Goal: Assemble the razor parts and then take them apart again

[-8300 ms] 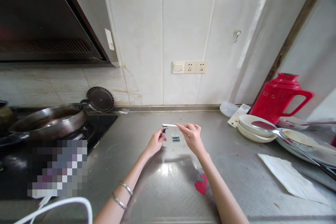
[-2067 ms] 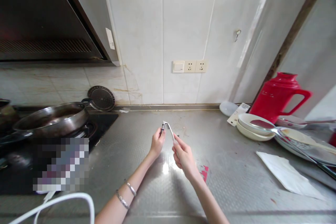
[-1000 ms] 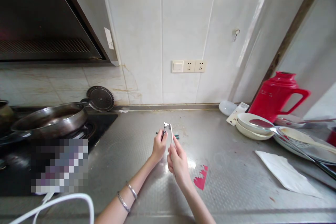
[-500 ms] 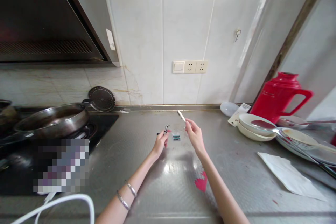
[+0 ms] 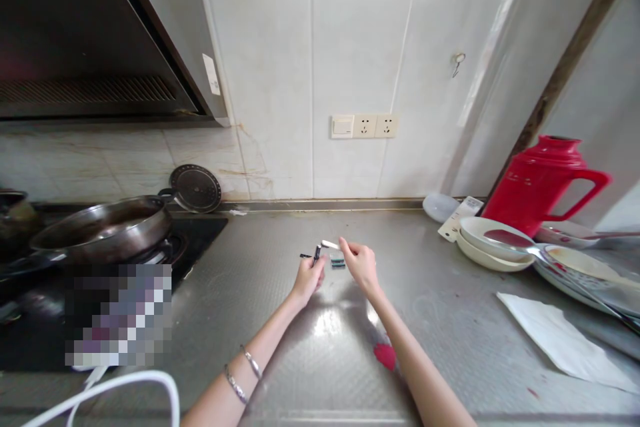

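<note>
My left hand (image 5: 307, 281) is closed around a small black object with a silver part (image 5: 317, 252), which sticks up past the thumb; its kind is too small to make out. A short dark piece (image 5: 305, 256) also juts out to the left of those fingers. In my right hand (image 5: 361, 265) a slim white stick (image 5: 331, 245) is pinched between thumb and fingers. Its far end points left and is close to the top of the black object; whether they touch I cannot tell. On the counter between the hands lies a small clear pack with dark teal strips (image 5: 339, 262).
The steel counter (image 5: 270, 240) bears a red heart-shaped mark (image 5: 385, 355). Left are a pan (image 5: 107, 230) on the stove, a blurred-out item (image 5: 120, 317) and a white cable (image 5: 150, 377). Right stand bowls (image 5: 493, 260), a red thermos (image 5: 537, 180) and a white sheet (image 5: 560, 340).
My right hand has moved left and swung the white stick from pointing up to lying nearly level, its tip now close to the left hand's object. The left hand has barely moved.
</note>
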`<state>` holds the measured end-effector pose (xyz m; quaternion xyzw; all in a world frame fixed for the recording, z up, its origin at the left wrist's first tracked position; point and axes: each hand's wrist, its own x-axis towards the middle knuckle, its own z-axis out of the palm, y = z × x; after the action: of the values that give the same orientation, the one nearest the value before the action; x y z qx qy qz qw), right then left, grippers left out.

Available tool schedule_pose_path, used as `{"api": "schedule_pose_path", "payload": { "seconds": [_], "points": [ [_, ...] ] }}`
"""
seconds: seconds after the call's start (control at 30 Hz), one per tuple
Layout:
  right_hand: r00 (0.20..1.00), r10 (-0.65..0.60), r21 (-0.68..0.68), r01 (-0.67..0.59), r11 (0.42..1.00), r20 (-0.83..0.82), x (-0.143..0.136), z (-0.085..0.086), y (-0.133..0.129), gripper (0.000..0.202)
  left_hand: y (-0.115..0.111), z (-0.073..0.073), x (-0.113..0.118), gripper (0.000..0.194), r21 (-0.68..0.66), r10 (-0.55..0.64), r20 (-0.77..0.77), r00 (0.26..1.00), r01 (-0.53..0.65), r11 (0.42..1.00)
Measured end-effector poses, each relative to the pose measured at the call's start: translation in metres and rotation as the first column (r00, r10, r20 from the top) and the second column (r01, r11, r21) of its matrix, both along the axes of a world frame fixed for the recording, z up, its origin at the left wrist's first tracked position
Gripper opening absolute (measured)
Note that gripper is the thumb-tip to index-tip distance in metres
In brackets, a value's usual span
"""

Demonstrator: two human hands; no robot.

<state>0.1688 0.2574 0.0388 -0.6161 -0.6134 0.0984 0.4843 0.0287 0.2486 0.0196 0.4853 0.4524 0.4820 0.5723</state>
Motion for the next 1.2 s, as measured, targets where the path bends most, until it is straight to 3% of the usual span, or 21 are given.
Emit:
{"api": "schedule_pose_path", "payload": {
  "seconds": [0.13, 0.33, 0.53, 0.73, 0.83, 0.97, 1.2],
  "points": [
    [0.998, -0.036, -0.003, 0.035, 0.999, -0.046, 0.009, -0.003, 0.000, 0.055, -0.002, 0.003, -0.001, 0.049, -0.004, -0.063, 0.050, 0.997, 0.063, 0.998],
    [0.985, 0.073, 0.026, -0.070, 0.997, -0.155, -0.001, -0.003, -0.002, 0.053, -0.007, 0.007, 0.001, 0.045, -0.059, -0.116, 0.120, 0.986, 0.124, 0.991],
    [0.980, 0.063, 0.042, -0.056, 0.998, -0.189, 0.002, 0.000, -0.003, 0.051, -0.009, 0.010, 0.000, 0.043, -0.098, -0.223, 0.154, 0.963, 0.240, 0.966],
    [0.959, 0.183, 0.084, -0.168, 0.982, -0.217, -0.006, -0.002, -0.004, 0.050, -0.009, 0.012, -0.003, 0.046, -0.265, -0.376, 0.330, 0.866, 0.467, 0.844],
    [0.965, 0.172, 0.070, -0.161, 0.984, -0.199, -0.004, -0.008, -0.001, 0.050, -0.010, 0.016, -0.008, 0.047, -0.288, -0.399, 0.444, 0.803, 0.549, 0.785],
    [0.955, 0.163, 0.079, -0.147, 0.986, -0.248, -0.003, -0.008, -0.001, 0.048, -0.010, 0.018, -0.011, 0.049, -0.289, -0.383, 0.513, 0.768, 0.575, 0.766],
    [0.949, 0.208, 0.082, -0.194, 0.978, -0.237, -0.010, -0.009, -0.001, 0.051, -0.012, 0.019, -0.010, 0.048, -0.293, -0.418, 0.495, 0.762, 0.600, 0.745]
  ]
}}
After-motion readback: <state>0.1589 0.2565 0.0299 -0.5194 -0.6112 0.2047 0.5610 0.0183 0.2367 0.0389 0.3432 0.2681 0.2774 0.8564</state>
